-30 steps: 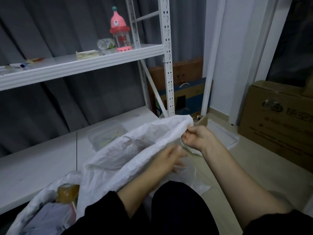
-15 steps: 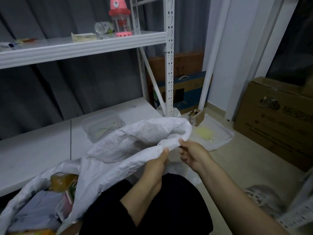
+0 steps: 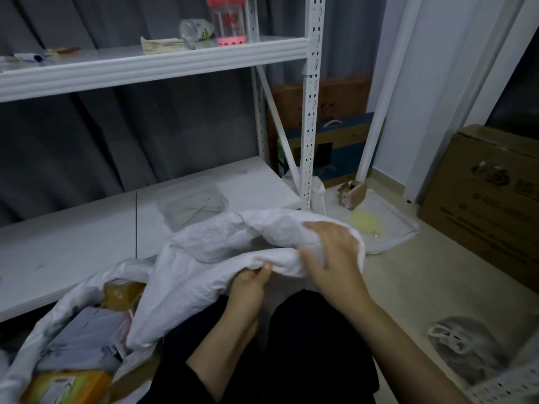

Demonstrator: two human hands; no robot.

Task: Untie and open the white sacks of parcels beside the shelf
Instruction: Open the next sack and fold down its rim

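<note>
A seated person's left hand (image 3: 250, 282) pinched a fold of the white sack (image 3: 221, 243) between thumb and fingers, while the right hand (image 3: 329, 255) lay over the sack's bunched end, its fingers curled into the cloth, just above the dark-clad knees. The sack hung against the front edge of the lower shelf (image 3: 73, 249), just beside the white upright post (image 3: 312, 112). Its cloth ran down to the lower left, where grey and orange parcels (image 3: 84, 330) showed in an open mouth. A clear plastic box (image 3: 189, 199) sat on the shelf just behind the sack. To the right, bare floor (image 3: 408, 281) lay between the hands and a large cardboard box (image 3: 490, 199), with a white tray (image 3: 405, 228) near the post.
</note>
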